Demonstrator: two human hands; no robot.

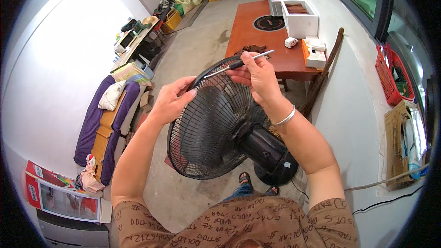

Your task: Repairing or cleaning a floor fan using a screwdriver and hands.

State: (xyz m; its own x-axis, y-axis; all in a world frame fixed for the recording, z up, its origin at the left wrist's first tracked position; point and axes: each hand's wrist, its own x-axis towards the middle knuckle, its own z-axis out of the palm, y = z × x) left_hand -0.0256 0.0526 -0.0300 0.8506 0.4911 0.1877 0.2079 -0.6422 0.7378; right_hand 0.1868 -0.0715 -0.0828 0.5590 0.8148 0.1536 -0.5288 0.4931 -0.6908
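A black electric fan stands in front of me, its round wire guard tilted and its motor housing toward my right. My left hand is closed on the guard's upper left rim, thumb and fingers pinching it. Between the thumb and fingers of my right hand is a slim screwdriver with a black middle and silver metal showing on both sides. Its lower left end meets the guard's rim near my left fingers; whether it touches a screw or clip there is too small to tell.
Beyond the fan is a reddish-brown table with a white foam box on it. A wooden pole leans at the right wall, near a red basket. At left lies a purple-covered seat. The fan's base is by my feet.
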